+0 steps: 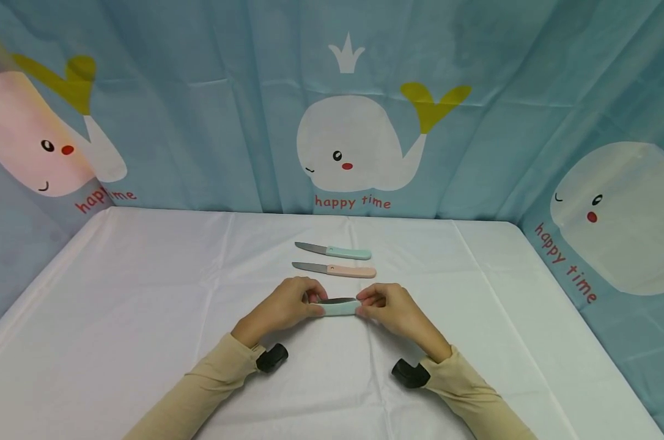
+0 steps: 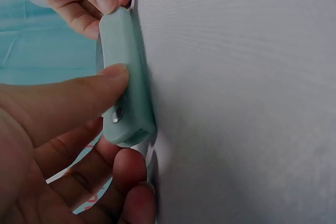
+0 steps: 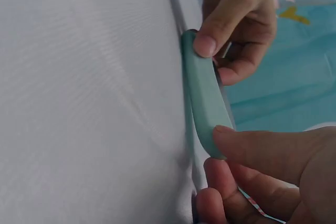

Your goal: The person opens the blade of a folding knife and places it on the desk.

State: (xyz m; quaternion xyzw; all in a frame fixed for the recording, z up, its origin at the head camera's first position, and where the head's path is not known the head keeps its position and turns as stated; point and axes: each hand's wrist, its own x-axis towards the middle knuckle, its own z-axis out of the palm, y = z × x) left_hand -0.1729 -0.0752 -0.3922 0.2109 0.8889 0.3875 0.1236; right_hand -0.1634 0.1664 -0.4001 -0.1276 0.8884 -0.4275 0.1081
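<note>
Both hands hold a mint-green folding knife (image 1: 340, 308) just above the white table, its blade folded along the handle with a dark edge showing. At the knife's pivot end, my left hand (image 1: 285, 308) grips the handle, thumb (image 2: 107, 85) on its side near the metal rivet (image 2: 117, 114). My right hand (image 1: 392, 310) pinches the rounded other end between thumb (image 3: 252, 148) and fingers. Beyond the hands lie two unfolded knives, a pink-handled knife (image 1: 351, 271) and, farther back, a mint-handled knife (image 1: 348, 252), blades pointing left.
A white cloth covers the table (image 1: 145, 293). Behind it and at both sides hangs a blue curtain (image 1: 211, 122) with whale prints. Black devices (image 1: 411, 373) are strapped at both wrists over beige sleeves (image 1: 211, 373).
</note>
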